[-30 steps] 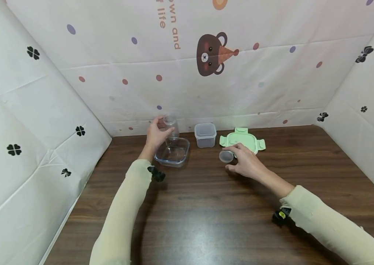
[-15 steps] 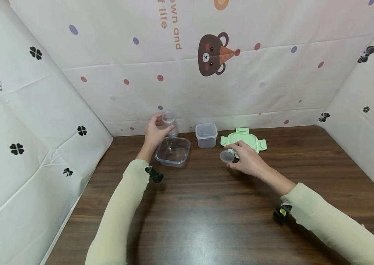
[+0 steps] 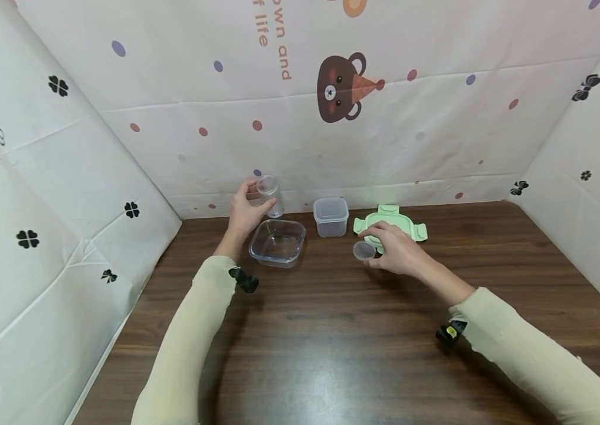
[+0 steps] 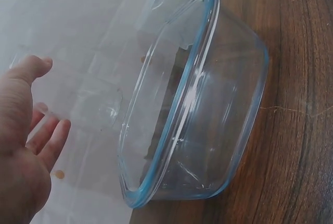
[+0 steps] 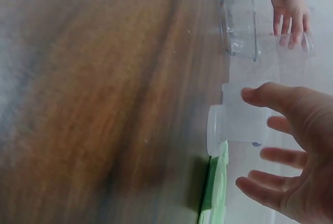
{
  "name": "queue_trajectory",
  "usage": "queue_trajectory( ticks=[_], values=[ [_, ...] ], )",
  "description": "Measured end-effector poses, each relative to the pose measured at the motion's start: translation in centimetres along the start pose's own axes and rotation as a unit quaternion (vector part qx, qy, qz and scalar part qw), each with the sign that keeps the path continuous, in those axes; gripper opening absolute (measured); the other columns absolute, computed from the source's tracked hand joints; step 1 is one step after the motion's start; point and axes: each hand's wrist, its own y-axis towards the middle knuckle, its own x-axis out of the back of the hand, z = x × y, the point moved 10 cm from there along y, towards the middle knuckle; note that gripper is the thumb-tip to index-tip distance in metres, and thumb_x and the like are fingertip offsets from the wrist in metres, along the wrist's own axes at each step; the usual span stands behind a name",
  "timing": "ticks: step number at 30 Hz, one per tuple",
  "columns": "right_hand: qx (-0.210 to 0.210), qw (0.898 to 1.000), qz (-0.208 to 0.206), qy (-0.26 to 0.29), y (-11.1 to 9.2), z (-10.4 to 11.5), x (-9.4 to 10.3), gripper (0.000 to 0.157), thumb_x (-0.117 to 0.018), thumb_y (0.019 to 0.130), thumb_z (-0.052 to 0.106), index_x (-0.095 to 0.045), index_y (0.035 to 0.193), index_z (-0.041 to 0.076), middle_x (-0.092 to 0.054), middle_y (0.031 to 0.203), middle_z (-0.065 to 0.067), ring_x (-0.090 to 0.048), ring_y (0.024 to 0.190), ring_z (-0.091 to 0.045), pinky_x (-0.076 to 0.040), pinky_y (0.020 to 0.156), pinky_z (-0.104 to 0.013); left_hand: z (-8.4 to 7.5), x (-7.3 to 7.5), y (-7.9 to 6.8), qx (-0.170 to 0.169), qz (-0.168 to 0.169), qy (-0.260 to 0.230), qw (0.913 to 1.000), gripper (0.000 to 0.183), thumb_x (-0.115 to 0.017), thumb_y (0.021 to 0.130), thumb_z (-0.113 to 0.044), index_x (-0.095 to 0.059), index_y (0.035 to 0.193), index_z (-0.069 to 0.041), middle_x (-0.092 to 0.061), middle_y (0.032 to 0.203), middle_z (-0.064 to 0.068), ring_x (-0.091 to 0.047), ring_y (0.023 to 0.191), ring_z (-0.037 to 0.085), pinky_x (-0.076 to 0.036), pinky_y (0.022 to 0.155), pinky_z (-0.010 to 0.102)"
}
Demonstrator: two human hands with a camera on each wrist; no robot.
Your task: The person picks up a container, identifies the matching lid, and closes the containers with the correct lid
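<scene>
In the head view my left hand (image 3: 243, 213) grips a clear jar (image 3: 272, 199) by its side, fingers and thumb around it. The jar hangs upright behind a square glass container (image 3: 278, 261), above the table. A small round translucent lid (image 3: 364, 251) lies beside my right hand (image 3: 399, 250), at the near edge of a green snap lid (image 3: 396, 222). Seen from the right wrist, the thumb and fingers are spread around the round lid (image 5: 214, 130) and look apart from it. In the left wrist view the transparent jar (image 4: 86, 96) is faint.
A square translucent plastic container (image 3: 330, 219) stands at the back between the glass container and the green lid. Behind everything hangs a printed white cloth (image 3: 289, 141). The brown wooden table (image 3: 321, 330) stretches in front.
My left hand has raised the jar from behind the glass container and shifted it slightly left. My right hand has barely moved beside the round lid.
</scene>
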Motion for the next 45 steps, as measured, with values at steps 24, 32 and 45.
queue_trajectory(
  ticks=[24,32,45],
  values=[
    [0.078,0.991,0.110,-0.001,0.8,-0.8,-0.3,0.062,-0.095,0.089,0.016,-0.073,0.146,0.010,-0.064,0.157,-0.024,-0.059,0.142,-0.054,-0.052,0.115,-0.073,-1.3,1.0,-1.2,-0.031,0.015,-0.013,0.9993,0.068,-0.088,0.098,-0.013,-0.058,0.158,-0.006,-0.069,0.145,0.024,-0.070,0.136,0.043,-0.064,0.114,0.057],
    [0.085,0.991,0.099,0.003,1.1,-1.3,-0.3,0.061,-0.095,0.089,0.015,-0.073,0.145,0.008,-0.067,0.154,-0.025,-0.059,0.143,-0.054,-0.050,0.117,-0.073,-1.6,1.2,-2.0,-0.042,0.023,-0.012,0.9988,0.065,-0.089,0.097,-0.012,-0.060,0.155,-0.005,-0.072,0.142,0.023,-0.071,0.134,0.041,-0.066,0.110,0.057],
    [0.077,0.992,0.095,0.003,1.1,-1.9,-0.6,0.069,-0.097,0.089,0.018,-0.069,0.151,0.008,-0.063,0.158,-0.025,-0.056,0.142,-0.055,-0.051,0.114,-0.073,-2.0,0.9,-3.3,-0.055,0.036,-0.012,0.9977,0.064,-0.090,0.096,-0.010,-0.061,0.154,-0.006,-0.075,0.139,0.022,-0.073,0.129,0.039,-0.069,0.105,0.051]
  ],
)
